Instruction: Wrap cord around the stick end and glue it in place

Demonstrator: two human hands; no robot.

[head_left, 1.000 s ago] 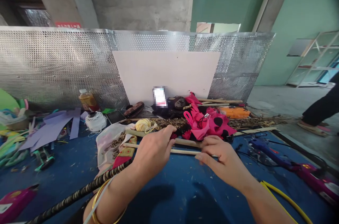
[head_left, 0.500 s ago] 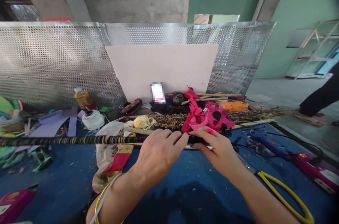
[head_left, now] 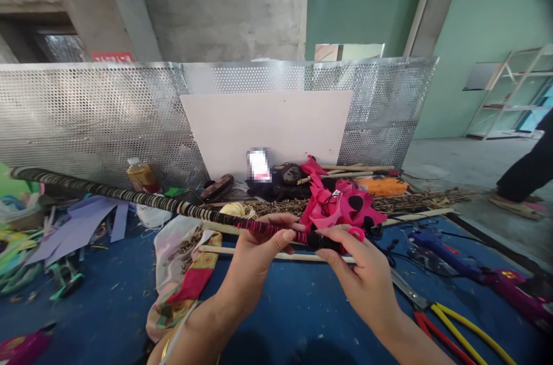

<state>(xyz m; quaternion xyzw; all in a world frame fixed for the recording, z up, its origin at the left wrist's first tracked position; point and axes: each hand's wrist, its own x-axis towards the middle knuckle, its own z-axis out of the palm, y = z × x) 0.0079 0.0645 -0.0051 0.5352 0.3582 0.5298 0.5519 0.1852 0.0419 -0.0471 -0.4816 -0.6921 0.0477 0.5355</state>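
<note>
Free passage: near-centre table (head_left: 298, 299). Obstructions: patterned cloth (head_left: 188, 284) left, yellow-and-red-handled tool (head_left: 425, 302) right, pink fabric (head_left: 337, 206) beyond, wrapped rod (head_left: 166, 202) spanning left side.

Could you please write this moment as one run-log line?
left hand: holds striped wrapped rod | right hand: pinches rod's black section | beyond hands: black-spotted pink fabric

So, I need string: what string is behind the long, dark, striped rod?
A white string ball and a yellow yarn ball partly show behind the striped rod. It covers the string's top and the yarn's lower edge, so those can't be seen.
</note>
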